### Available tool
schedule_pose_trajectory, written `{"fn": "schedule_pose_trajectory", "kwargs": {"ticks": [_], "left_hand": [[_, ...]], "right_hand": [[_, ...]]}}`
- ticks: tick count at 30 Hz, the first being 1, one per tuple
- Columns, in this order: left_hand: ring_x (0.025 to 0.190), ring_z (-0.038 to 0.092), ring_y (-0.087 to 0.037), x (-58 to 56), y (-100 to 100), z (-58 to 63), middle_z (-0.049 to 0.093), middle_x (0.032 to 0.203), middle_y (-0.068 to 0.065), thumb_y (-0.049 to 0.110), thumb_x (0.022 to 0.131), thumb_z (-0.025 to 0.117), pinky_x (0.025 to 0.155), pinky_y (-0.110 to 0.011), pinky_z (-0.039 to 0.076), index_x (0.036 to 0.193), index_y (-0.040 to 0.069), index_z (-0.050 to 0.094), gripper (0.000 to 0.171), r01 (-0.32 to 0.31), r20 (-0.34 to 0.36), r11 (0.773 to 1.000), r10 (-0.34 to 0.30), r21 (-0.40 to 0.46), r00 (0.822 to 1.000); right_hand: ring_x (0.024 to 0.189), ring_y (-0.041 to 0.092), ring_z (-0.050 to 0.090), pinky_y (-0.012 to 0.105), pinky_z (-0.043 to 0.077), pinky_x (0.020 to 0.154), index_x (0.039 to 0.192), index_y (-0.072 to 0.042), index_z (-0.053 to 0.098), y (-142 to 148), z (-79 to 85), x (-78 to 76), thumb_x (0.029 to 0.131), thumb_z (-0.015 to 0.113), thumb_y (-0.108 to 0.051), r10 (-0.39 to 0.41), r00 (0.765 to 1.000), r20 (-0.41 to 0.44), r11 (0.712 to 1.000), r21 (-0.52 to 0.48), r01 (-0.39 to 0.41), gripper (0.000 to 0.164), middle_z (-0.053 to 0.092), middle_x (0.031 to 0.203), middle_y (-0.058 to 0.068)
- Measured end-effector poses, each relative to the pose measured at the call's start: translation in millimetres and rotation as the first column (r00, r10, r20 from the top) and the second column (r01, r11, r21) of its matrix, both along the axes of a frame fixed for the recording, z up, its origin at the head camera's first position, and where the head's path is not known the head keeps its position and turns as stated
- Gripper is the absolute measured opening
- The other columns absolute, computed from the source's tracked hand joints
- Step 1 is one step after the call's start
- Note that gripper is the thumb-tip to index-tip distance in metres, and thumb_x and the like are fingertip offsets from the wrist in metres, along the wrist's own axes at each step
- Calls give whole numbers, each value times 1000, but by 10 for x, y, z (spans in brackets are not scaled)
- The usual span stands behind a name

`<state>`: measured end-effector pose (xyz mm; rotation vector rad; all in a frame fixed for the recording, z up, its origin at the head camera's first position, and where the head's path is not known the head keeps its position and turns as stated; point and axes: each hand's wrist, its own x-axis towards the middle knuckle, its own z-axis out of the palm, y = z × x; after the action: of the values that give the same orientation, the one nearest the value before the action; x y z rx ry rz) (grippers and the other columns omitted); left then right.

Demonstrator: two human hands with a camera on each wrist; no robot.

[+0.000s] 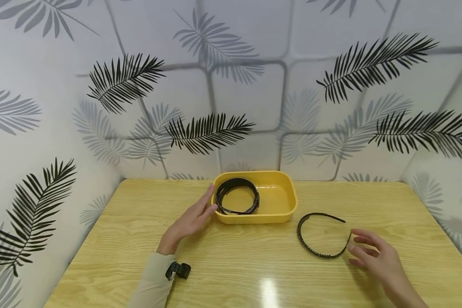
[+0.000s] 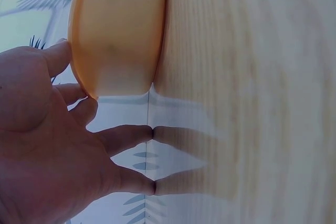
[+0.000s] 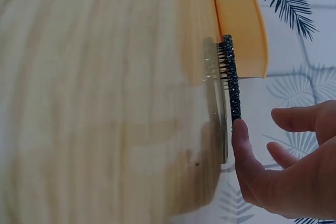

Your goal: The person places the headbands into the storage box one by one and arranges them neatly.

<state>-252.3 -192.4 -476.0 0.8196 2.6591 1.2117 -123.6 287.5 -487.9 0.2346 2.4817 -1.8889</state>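
A black toothed headband (image 1: 325, 256) lies on the table to the right of a yellow plastic bin (image 1: 256, 219). My right hand (image 1: 381, 259) is at the headband's right end, fingers apart. In the right wrist view one digit touches the sparkly dark headband (image 3: 234, 87), while the other fingers stand off it. My left hand (image 1: 192, 220) rests against the bin's left end, its fingers extended. From the left wrist, the thumb and fingertips show at the rim of the bin (image 2: 118, 35), with two lower fingers reaching to the tabletop. Several black headbands (image 1: 225, 188) sit inside the bin's left half.
The light wood-grain table (image 1: 223, 269) runs back to a wall (image 1: 250, 98) covered in leaf patterns, with the bin close to it. Side walls stand left and right. A black device (image 1: 178, 270) is strapped at the left sleeve's cuff.
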Motion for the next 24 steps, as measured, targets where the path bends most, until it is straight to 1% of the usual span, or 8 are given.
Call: {"fn": "schedule_pose_trajectory", "kwargs": {"ticks": [2,5,7,11,13,14,18,24], "left_hand": [[156,7,-30,-1,-7,-1,1,171,-12,25,114,40,125,-50,13,164,1,4,66,0,2,1000,0,-1,1000],[156,7,-30,-11,-13,-16,1,171,-11,25,114,40,125,-50,13,164,0,4,66,3,-1,1000,-3,2,1000],[156,7,-30,-16,-10,-27,1,171,-12,25,114,40,125,-50,12,164,0,4,66,3,-2,1000,-3,6,1000],[156,6,-31,-12,7,-37,1,171,-13,24,114,41,125,-50,12,163,-1,5,66,10,0,1000,-10,5,1000],[156,7,-31,-16,18,-38,2,171,-14,24,114,40,125,-50,12,163,-1,5,66,11,-5,1000,-11,-3,1000],[156,7,-31,-15,21,-33,1,171,-13,24,114,40,125,-49,12,163,-1,5,66,13,-3,1000,-13,-2,1000],[156,7,-30,-12,20,-13,1,171,-11,25,114,40,125,-48,12,164,1,5,66,6,-2,1000,-6,-5,1000],[156,7,-33,10,20,-15,2,170,-17,21,113,41,124,-53,13,163,-1,4,66,15,-15,1000,-14,23,1000]], "right_hand": [[92,1,67,36,62,78,138,-3,59,-2,-12,-13,98,73,-16,6,1000,24,1000,-12,-6,44,53,130,20],[92,2,67,36,62,78,137,1,58,-2,-32,-32,97,74,-14,18,999,37,1000,-18,-18,46,51,132,25],[91,4,67,36,62,78,137,8,56,3,-51,-43,97,74,-12,29,999,29,999,-19,-28,48,54,128,24],[91,5,68,35,62,79,136,18,52,30,-77,-62,96,72,-4,55,998,35,998,-32,-54,50,63,118,14],[91,3,69,35,62,79,137,21,50,38,-73,-72,97,71,-2,71,997,42,997,-26,-70,51,66,118,14],[92,3,69,35,62,79,137,22,49,38,-69,-77,97,70,-1,83,995,47,996,-21,-82,51,67,120,18],[94,3,69,34,62,79,138,20,50,22,-32,-121,99,69,-6,137,990,46,988,68,-140,51,59,133,34],[92,19,70,33,62,70,136,14,57,3,34,-199,100,70,-12,212,975,66,950,219,-221,47,53,134,35]]}}
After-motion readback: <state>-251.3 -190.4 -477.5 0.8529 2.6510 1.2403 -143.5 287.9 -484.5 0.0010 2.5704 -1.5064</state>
